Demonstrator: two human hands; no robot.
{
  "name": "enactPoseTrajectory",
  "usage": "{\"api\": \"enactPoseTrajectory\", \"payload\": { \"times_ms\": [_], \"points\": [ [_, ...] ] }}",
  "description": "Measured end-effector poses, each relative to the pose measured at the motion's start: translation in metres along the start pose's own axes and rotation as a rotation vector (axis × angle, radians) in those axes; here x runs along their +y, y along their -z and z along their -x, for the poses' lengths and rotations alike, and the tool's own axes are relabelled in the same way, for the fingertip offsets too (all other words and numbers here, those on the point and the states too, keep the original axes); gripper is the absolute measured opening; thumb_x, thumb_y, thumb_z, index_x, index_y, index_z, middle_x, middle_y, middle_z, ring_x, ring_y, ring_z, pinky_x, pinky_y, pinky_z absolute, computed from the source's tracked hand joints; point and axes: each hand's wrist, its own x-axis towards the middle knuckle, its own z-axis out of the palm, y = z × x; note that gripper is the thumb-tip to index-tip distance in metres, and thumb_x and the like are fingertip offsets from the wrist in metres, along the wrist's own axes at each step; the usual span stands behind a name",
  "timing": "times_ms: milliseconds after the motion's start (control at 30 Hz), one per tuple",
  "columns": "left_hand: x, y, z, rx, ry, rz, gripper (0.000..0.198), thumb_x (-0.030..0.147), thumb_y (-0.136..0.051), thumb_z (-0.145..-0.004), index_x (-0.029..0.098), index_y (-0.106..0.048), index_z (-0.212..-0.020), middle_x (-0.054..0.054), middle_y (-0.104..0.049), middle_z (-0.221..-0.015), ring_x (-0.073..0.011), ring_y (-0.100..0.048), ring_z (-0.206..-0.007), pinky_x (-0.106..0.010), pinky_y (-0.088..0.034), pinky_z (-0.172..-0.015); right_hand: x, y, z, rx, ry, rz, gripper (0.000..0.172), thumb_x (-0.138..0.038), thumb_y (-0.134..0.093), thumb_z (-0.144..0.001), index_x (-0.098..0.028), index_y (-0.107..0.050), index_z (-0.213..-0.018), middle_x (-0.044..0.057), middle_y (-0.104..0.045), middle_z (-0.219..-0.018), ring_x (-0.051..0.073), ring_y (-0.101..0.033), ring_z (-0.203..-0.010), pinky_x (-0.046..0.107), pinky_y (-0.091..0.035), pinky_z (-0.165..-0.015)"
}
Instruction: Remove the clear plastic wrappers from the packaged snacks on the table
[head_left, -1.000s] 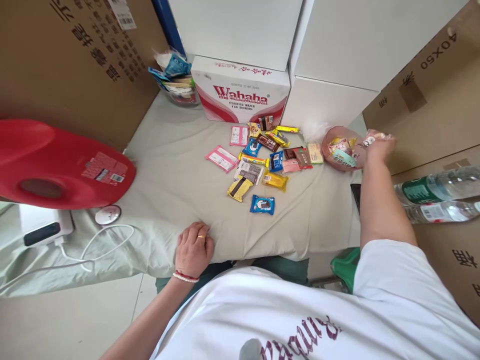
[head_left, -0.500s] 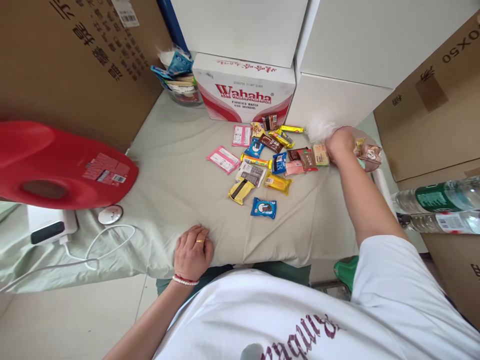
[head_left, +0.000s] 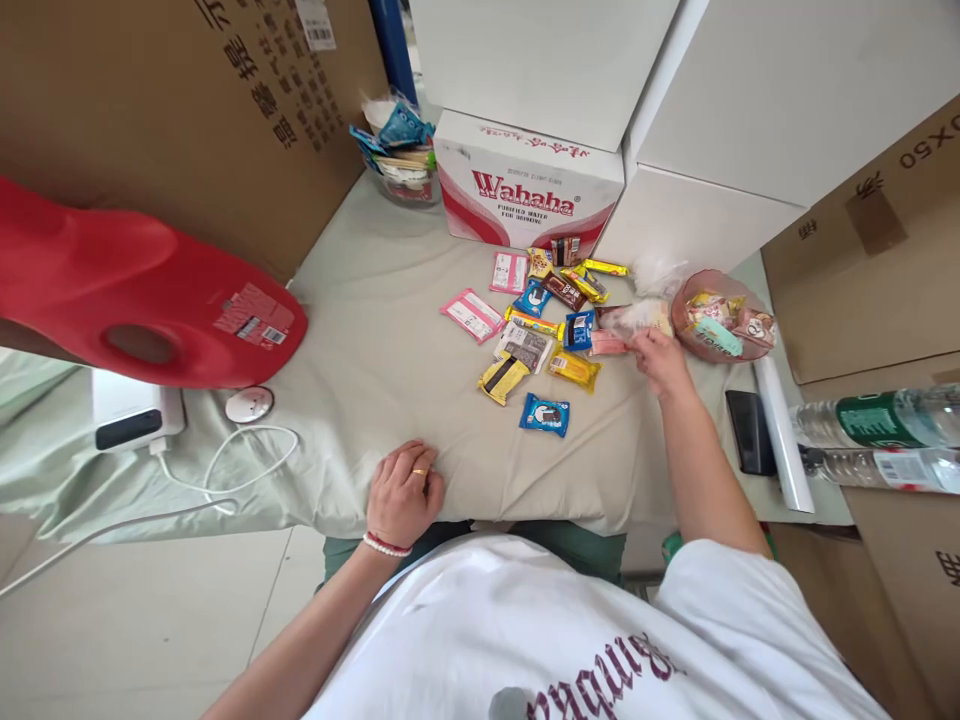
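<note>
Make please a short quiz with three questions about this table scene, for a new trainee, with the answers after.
1. True or false: the left hand lies flat on the cloth and holds nothing.
2. Which thing does the right hand touch? A) the red lid B) the snack packets C) the phone
3. Fill in: the pink bowl holds several ____.

Key
1. True. The left hand rests near the table edge, away from the snack packets.
2. B. Its fingers are on the packets at the right end of the pile, beside the pink bowl; motion blur hides whether they grip one. The red lid and the phone lie untouched.
3. Packets.
</note>
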Motion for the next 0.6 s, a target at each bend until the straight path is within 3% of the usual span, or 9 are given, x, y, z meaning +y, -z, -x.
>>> {"api": "enactPoseTrajectory", "payload": {
  "times_ms": [67,167,267,367,433,533,600],
  "points": [
    [0.0,0.004,0.0,0.021,0.022,0.086,0.023,0.012,-0.064,-0.086,0.021,-0.067,-0.107,-0.011,-0.071,-0.105,-0.0304,-0.067,-0.113,-0.044,-0.053,-0.093,0.012,-0.001,0.05,-0.135,-0.061,-0.259,0.018,-0.037,-0.066,-0.08,-0.022,-0.059,-0.074,-0.007,-0.04,-0.056,0.01,-0.031,-0.05,0.023,-0.026,-0.049],
    [0.011,0.013,-0.007,0.039,0.127,0.316,0.015,0.016,-0.063,-0.09,0.023,-0.068,-0.102,-0.008,-0.069,-0.099,-0.0262,-0.067,-0.103,-0.042,-0.055,-0.09,0.02,-0.011,0.119,-0.284,-0.05,-0.597,0.022,-0.034,-0.079,-0.071,-0.022,-0.062,-0.068,-0.001,-0.056,-0.071,0.012,-0.049,-0.063,0.023,-0.041,-0.056],
    [0.039,0.013,-0.026,-0.151,0.314,0.715,0.018,0.026,-0.058,-0.098,0.024,-0.065,-0.114,-0.007,-0.068,-0.104,-0.0202,-0.068,-0.096,-0.034,-0.058,-0.078,0.019,-0.031,0.167,-0.379,-0.079,-0.796,0.027,-0.038,-0.087,-0.069,-0.022,-0.065,-0.069,0.004,-0.069,-0.111,0.021,-0.066,-0.097,0.033,-0.057,-0.077],
    [0.071,0.002,-0.058,-0.314,0.59,1.137,0.058,0.047,-0.072,-0.09,0.027,-0.053,-0.141,-0.014,-0.056,-0.144,-0.0278,-0.06,-0.13,-0.033,-0.061,-0.078,0.013,-0.053,0.19,-0.507,-0.117,-0.873,0.036,-0.047,-0.089,-0.07,-0.022,-0.064,-0.067,0.005,-0.067,-0.134,0.03,-0.066,-0.12,0.048,-0.058,-0.095],
    [0.085,-0.007,-0.08,-0.442,0.772,1.429,0.077,0.054,-0.081,-0.08,0.033,-0.049,-0.147,-0.013,-0.052,-0.152,-0.0307,-0.059,-0.133,-0.037,-0.062,-0.084,0.006,-0.063,0.196,-0.608,-0.11,-0.859,0.041,-0.051,-0.089,-0.07,-0.021,-0.062,-0.065,0.006,-0.066,-0.14,0.034,-0.064,-0.126,0.054,-0.056,-0.1],
    [0.087,-0.015,-0.101,-0.606,0.986,1.692,0.071,0.047,-0.092,-0.068,0.026,-0.064,-0.129,-0.011,-0.07,-0.128,-0.0281,-0.071,-0.11,-0.041,-0.06,-0.086,-0.001,-0.062,0.198,-0.707,-0.062,-0.785,0.042,-0.053,-0.086,-0.076,-0.021,-0.061,-0.065,0.007,-0.067,-0.141,0.035,-0.065,-0.127,0.057,-0.052,-0.105],
    [0.079,-0.015,-0.103,-0.544,1.068,1.709,0.057,0.038,-0.097,-0.063,0.019,-0.071,-0.11,-0.008,-0.076,-0.107,-0.0227,-0.073,-0.094,-0.038,-0.059,-0.086,-0.002,-0.053,0.197,-0.735,-0.005,-0.694,0.04,-0.055,-0.083,-0.081,-0.022,-0.063,-0.069,0.008,-0.069,-0.136,0.034,-0.064,-0.129,0.055,-0.05,-0.109]
  ]
}}
